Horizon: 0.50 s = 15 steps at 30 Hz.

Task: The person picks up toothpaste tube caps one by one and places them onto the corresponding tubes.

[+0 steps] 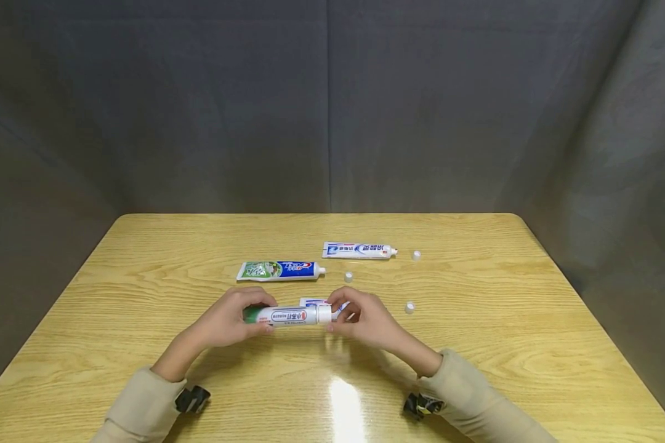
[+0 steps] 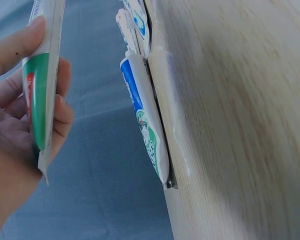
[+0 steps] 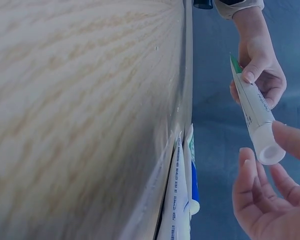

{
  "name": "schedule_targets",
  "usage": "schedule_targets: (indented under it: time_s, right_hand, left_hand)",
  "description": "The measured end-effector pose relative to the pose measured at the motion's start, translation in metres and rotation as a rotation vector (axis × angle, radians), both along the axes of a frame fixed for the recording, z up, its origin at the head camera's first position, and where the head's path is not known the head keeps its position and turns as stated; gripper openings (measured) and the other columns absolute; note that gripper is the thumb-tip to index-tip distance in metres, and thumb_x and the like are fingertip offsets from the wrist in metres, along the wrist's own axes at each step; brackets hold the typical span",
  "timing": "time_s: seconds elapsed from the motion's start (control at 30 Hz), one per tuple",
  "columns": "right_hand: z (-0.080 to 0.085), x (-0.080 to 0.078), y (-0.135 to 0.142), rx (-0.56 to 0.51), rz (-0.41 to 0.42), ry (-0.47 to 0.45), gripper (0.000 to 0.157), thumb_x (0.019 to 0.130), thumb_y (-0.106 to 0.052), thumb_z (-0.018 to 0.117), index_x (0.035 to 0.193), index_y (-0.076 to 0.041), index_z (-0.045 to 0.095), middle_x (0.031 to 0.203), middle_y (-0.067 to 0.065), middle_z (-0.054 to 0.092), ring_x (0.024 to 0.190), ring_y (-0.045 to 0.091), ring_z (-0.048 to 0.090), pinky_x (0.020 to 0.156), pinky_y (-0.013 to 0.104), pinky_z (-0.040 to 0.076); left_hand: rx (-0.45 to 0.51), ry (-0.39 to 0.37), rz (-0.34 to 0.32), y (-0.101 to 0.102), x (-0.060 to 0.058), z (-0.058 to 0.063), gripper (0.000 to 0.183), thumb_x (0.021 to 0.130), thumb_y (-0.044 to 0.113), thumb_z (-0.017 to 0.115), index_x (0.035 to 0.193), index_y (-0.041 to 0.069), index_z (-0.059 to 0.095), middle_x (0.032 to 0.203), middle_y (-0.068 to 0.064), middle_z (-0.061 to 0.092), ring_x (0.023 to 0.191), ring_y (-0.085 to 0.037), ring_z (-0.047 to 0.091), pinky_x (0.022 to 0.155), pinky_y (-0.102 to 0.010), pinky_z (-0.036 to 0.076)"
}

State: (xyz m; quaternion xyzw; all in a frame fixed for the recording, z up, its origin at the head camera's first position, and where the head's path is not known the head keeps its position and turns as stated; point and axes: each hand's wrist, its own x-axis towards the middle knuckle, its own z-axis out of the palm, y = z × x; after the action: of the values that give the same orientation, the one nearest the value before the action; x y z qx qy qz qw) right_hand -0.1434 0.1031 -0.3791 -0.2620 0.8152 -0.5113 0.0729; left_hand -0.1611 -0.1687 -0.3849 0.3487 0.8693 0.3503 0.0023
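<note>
Right wrist alone: tube cap (image 3: 269, 149) end-on

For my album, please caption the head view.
Left hand grips a white-green toothpaste tube, right hand at its round white cap, above a wood-grain table.

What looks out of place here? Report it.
Three loose caps on the table: the blue-green tube and far tube lie with bare nozzles, odd beside the held tube, which is capped. No spill shows.
</note>
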Motion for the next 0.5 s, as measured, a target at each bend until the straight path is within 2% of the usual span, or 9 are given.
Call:
schedule_targets:
  time_s: [0.13, 0.27, 0.37, 0.5]
  right_hand:
    - [-0.015, -0.007, 0.002, -0.022, -0.013, 0.01, 0.031, 0.074, -0.001, 0.073, 0.102, -0.001, 0.06, 0.094, 0.009, 0.058, 0.07, 0.016, 0.061, 0.064, 0.032, 0.051]
    - [-0.017, -0.008, 0.002, -0.022, -0.013, 0.04, 0.025, 0.077, -0.007, 0.071, 0.1, 0.0, 0.062, 0.088, 0.008, 0.06, 0.068, 0.012, 0.059, 0.061, 0.028, 0.05]
    - [-0.017, -0.008, 0.002, 0.019, -0.009, 0.087, 0.021, 0.082, -0.012, 0.067, 0.097, 0.001, 0.064, 0.082, 0.006, 0.062, 0.066, 0.01, 0.057, 0.06, 0.025, 0.049]
    - [-0.016, -0.008, 0.002, 0.062, 0.005, 0.086, 0.023, 0.087, -0.016, 0.061, 0.097, 0.004, 0.065, 0.08, 0.008, 0.064, 0.065, 0.015, 0.058, 0.06, 0.024, 0.048]
  left_hand:
    - [0.0, 0.003, 0.0, 0.001, 0.0, 0.001, 0.027, 0.071, 0.009, 0.077, 0.095, 0.011, 0.065, 0.092, 0.002, 0.063, 0.079, -0.011, 0.053, 0.067, -0.026, 0.043]
    - [-0.001, 0.003, 0.001, 0.001, 0.001, 0.001, 0.027, 0.071, 0.009, 0.077, 0.096, 0.01, 0.065, 0.093, 0.001, 0.063, 0.08, -0.011, 0.053, 0.068, -0.027, 0.044]
    - [0.0, 0.003, 0.001, 0.001, 0.001, 0.001, 0.028, 0.071, 0.008, 0.077, 0.096, 0.01, 0.065, 0.093, 0.001, 0.064, 0.08, -0.011, 0.054, 0.068, -0.027, 0.044]
    - [-0.002, 0.004, 0.0, 0.0, 0.0, 0.001, 0.028, 0.071, 0.009, 0.077, 0.096, 0.01, 0.065, 0.093, 0.001, 0.064, 0.081, -0.012, 0.054, 0.069, -0.028, 0.045]
